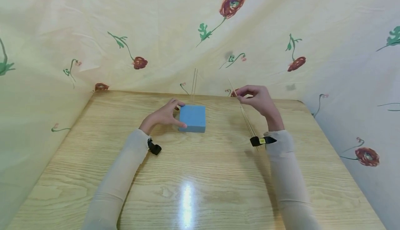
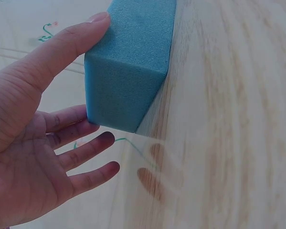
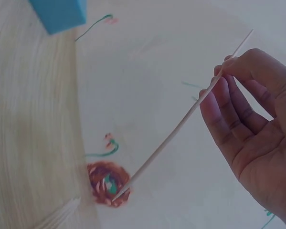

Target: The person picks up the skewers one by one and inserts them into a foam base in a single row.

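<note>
A blue foam block (image 1: 192, 116) sits on the table, with two thin wooden skewers (image 1: 194, 84) standing upright from its back part. My left hand (image 1: 165, 115) grips the block's left side; in the left wrist view, the thumb presses one face of the block (image 2: 128, 90) and fingers touch the opposite side, while the lower fingers stay off it. To the right, my right hand (image 1: 257, 99) pinches a single skewer (image 3: 166, 140) between thumb and fingertips, held slanted in the air. Below that hand lies a bundle of skewers (image 1: 248, 126).
The wooden table (image 1: 218, 174) carries the block and the bundle. A flowered cloth (image 1: 175, 22) hangs behind the table and along both sides. Black camera straps (image 1: 154, 147) are worn on both wrists.
</note>
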Tool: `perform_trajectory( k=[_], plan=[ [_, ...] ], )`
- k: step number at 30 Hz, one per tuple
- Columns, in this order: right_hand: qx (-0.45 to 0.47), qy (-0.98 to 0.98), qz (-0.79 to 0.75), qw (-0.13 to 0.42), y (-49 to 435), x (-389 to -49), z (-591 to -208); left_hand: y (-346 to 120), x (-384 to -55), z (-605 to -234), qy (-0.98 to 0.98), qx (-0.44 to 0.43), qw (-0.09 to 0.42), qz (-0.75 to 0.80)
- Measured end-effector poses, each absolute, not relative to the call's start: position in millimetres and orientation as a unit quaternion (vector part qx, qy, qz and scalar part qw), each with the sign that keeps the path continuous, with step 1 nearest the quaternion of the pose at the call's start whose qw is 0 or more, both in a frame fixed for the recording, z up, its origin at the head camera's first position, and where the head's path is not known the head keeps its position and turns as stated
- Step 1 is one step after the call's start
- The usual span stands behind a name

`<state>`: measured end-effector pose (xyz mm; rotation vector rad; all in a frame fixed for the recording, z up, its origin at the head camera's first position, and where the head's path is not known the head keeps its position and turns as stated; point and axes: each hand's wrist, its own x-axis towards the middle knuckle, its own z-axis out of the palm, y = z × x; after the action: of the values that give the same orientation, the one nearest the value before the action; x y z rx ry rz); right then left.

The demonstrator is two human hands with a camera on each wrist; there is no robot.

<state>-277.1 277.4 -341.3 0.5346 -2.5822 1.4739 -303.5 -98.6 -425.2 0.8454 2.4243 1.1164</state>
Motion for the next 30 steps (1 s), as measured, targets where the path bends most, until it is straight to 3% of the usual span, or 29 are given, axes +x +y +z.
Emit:
perform_trajectory(
  k=[13,30],
  plan=[
    [0.210,-0.763,0.610,0.045,238,-289,-339,-99,-303,-425,0.852,0.300,0.170,0.395],
    [0.240,-0.698,0.671,0.070,184,-295,-341,-100,-302,-425,0.852,0.299,0.170,0.396]
  ],
)
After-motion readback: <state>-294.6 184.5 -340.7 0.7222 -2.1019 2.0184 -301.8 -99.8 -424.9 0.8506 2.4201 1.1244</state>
